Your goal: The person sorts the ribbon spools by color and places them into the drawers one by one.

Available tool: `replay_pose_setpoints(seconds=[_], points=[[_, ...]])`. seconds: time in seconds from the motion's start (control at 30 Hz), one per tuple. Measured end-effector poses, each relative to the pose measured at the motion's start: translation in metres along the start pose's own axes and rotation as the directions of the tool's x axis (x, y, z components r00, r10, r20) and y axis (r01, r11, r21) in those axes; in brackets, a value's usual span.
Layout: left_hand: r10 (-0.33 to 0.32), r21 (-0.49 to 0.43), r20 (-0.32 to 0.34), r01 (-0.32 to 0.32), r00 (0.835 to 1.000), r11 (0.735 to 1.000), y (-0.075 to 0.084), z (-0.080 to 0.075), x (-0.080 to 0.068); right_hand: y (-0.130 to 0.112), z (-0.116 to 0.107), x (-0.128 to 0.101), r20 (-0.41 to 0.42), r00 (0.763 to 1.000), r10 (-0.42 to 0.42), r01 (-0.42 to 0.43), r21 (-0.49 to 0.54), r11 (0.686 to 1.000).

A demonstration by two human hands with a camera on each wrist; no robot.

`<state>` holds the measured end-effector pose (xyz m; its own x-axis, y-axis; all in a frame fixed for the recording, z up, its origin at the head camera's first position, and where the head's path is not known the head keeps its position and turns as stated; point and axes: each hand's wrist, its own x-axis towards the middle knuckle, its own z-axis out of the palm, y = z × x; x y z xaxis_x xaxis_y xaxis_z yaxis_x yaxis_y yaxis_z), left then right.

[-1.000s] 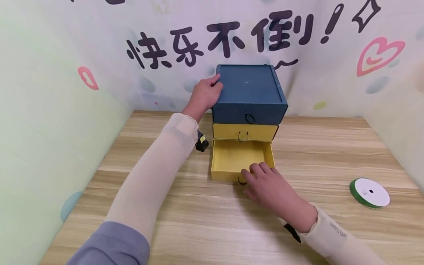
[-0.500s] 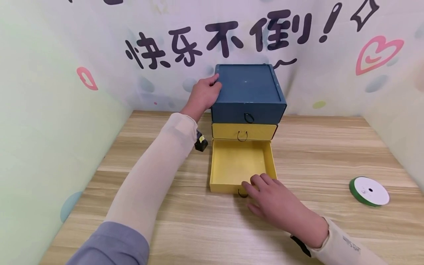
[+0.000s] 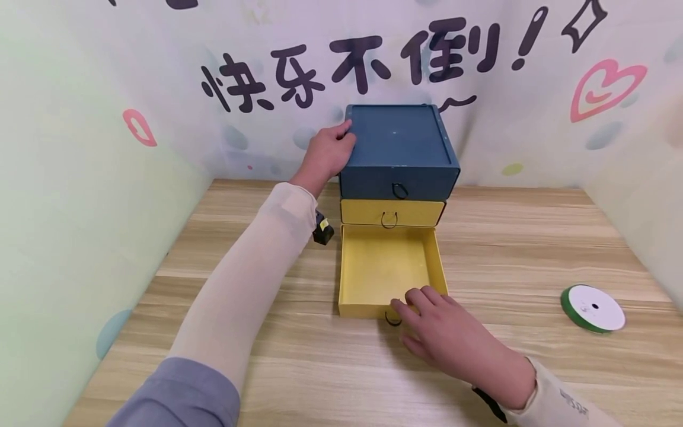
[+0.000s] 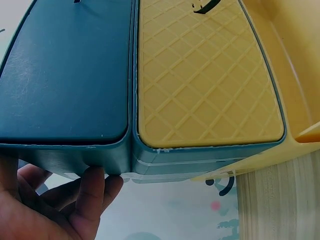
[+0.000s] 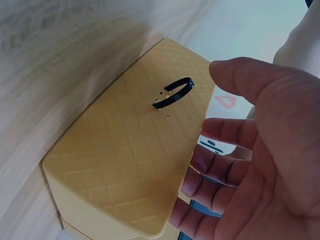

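The left hand (image 3: 326, 153) reaches forward with its arm in a pale sleeve laid diagonally across the wooden table (image 3: 533, 249), and its fingers curl against the upper left edge of the blue drawer chest (image 3: 399, 148), thumb toward the top face; in the left wrist view those fingers (image 4: 92, 192) press side by side on the chest's rim. The right hand (image 3: 453, 341) lies low over the table at the front of the pulled-out bottom yellow drawer (image 3: 385, 267), its fingers loosely spread and slightly bent, tips at the drawer's front lip beside the black ring pull (image 3: 392, 320). In the right wrist view the ring pull (image 5: 172, 93) hangs free on the quilted front with the fingers (image 5: 220, 165) apart and not closed round it. Whether any fingertip touches the lip cannot be told. The right wrist is cut off by the lower frame edge, and a small black object (image 3: 322, 230) is half hidden behind the left forearm. The open drawer runs lengthwise from the chest toward the person, its open top up. A green and white ribbon spool (image 3: 592, 308) lies flat well to the right.
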<state>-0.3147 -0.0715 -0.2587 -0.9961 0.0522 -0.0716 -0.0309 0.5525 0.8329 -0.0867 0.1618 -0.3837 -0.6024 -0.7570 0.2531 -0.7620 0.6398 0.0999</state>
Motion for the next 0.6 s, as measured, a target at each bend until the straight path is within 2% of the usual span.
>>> replay_pose_setpoints(seconds=[0.3,0.47,0.6], points=[[0.0,-0.004,0.0,0.0,1.0,1.0,-0.004,0.0,0.001,0.008,-0.004,-0.005,-0.008,1.0,-0.027,0.027,0.05,0.998],[0.002,-0.01,0.0,-0.002,1.0,1.0,-0.004,0.0,0.002,0.029,-0.013,-0.013,-0.142,0.988,-0.054,0.068,0.092,0.993],[0.012,-0.01,0.001,-0.012,1.0,1.0,-0.003,0.0,0.001,0.055,-0.023,-0.027,-0.223,0.975,0.002,0.018,0.09,0.996]])
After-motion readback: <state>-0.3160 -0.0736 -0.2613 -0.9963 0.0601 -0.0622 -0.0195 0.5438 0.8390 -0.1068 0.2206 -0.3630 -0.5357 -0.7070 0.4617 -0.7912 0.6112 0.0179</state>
